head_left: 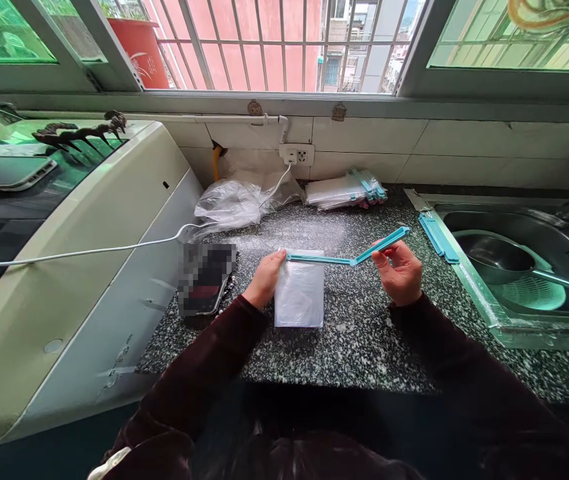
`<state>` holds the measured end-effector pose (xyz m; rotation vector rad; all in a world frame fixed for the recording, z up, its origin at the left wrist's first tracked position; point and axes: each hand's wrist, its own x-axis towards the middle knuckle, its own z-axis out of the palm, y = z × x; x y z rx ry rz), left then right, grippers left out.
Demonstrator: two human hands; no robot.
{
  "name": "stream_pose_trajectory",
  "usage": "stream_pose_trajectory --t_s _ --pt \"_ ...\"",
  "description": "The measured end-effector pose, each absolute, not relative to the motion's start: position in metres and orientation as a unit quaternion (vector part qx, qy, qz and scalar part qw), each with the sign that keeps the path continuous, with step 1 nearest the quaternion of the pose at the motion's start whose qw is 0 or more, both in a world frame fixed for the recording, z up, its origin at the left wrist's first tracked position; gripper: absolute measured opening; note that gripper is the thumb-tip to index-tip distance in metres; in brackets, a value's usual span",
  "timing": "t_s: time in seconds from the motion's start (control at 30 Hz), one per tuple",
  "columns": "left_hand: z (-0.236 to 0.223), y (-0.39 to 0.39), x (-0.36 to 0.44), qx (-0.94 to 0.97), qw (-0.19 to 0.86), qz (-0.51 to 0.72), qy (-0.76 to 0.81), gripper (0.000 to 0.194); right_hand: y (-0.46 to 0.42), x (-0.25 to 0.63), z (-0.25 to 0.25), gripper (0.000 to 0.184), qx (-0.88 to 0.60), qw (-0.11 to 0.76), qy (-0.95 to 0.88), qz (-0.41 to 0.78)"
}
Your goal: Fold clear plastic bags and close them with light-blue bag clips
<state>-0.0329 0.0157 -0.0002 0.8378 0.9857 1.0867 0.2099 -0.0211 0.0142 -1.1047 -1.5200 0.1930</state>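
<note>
Clip (319, 259), blue, held in left grip (265, 279) and right grip (400, 273); phone (208, 279) partly pixelated.

left hand (265, 279): teal clip (353, 261) end | right hand (398, 272): other end | plastic bag (299, 295) below

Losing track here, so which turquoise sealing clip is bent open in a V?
The sealing clip held by the left hand and right hand; the clips by the sink lie straight.
</note>
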Motion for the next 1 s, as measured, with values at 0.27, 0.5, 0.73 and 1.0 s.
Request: stream_pose_trajectory --t_s 0.27,0.5,0.73,1.0 --pt "0.003 0.018 -0.034 0.354 0.646 0.512 0.443 0.023 -0.014 0.219 0.008 0.020 -0.473 0.613 -0.619 0.131" --pt "0.011 0.018 -0.035 0.338 0.637 0.526 0.451 0.023 -0.011 0.219 0.010 0.018 -0.448 0.651 -0.584 0.184" --pt "0.005 0.024 -0.040 0.304 0.655 0.539 0.434 0.022 -0.005 0.220 0.008 0.015 -0.403 0.687 -0.564 0.218" --pt "-0.001 0.027 -0.042 0.256 0.673 0.552 0.421 0.021 -0.007 0.216 0.012 0.022 -0.396 0.697 -0.529 0.280"
